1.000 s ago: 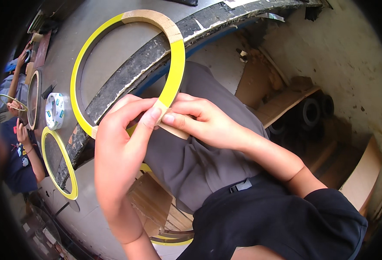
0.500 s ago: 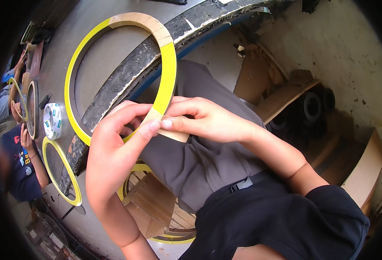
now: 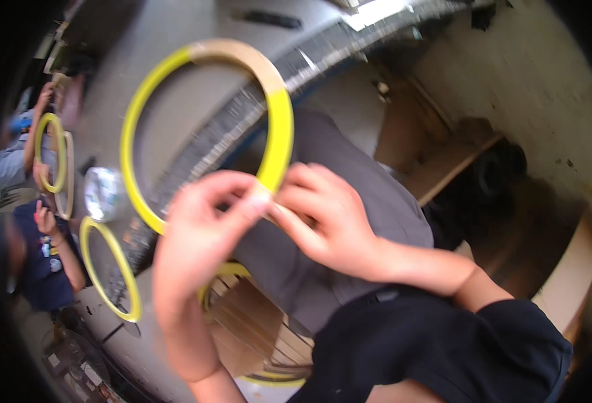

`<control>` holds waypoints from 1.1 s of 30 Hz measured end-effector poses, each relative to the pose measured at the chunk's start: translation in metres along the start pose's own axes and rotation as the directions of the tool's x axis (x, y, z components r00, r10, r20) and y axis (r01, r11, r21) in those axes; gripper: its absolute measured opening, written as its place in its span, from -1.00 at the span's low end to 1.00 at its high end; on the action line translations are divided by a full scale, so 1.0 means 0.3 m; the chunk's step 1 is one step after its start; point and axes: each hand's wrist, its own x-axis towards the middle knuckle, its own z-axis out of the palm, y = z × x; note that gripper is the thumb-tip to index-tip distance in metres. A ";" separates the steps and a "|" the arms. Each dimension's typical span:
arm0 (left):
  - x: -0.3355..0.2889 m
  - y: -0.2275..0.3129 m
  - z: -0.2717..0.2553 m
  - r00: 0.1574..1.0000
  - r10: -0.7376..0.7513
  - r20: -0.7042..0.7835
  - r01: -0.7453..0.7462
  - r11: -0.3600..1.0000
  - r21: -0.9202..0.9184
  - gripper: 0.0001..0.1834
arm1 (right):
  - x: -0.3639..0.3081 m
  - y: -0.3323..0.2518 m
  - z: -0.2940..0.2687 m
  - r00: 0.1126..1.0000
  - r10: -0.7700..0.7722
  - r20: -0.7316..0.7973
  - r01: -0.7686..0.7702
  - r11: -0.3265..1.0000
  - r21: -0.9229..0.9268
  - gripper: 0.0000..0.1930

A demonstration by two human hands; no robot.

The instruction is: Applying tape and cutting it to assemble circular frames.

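A flat ring, bright yellow with a bare tan stretch at its top, stands tilted in front of me. My left hand is closed on its lower rim, thumb on the face. Close against that thumb, my right hand is closed in a pinch at the ring's lower right edge. The tan strip seen there a moment earlier is almost wholly covered by my right fingers. Motion blur softens both hands.
A dark, worn table edge runs behind the ring. At left are a tape roll, another yellow ring and co-workers' hands. Cardboard lies in a basket below; a cardboard sheet and dark rolls are at right.
The ring and both hands sit slightly lower and further right in view. My right hand has turned and curled its fingers, covering the tan strip that hung below the thumbs.
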 end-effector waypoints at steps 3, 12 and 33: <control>-0.043 0.025 0.003 1.000 -0.003 -0.010 0.004 0.993 0.116 -0.69 | -0.018 -0.035 -0.007 0.999 0.003 0.033 -0.002 1.000 -0.010 -0.83; -0.049 -0.018 0.028 0.996 -0.017 0.090 0.010 0.997 0.082 -0.61 | -0.089 -0.096 -0.019 0.998 0.060 0.004 -0.060 0.998 -0.020 -0.93; -0.003 -0.072 -0.001 0.980 0.171 0.106 -0.177 0.983 0.048 -0.64 | 0.875 0.030 0.062 0.730 -0.618 0.292 0.528 0.238 -0.815 -0.55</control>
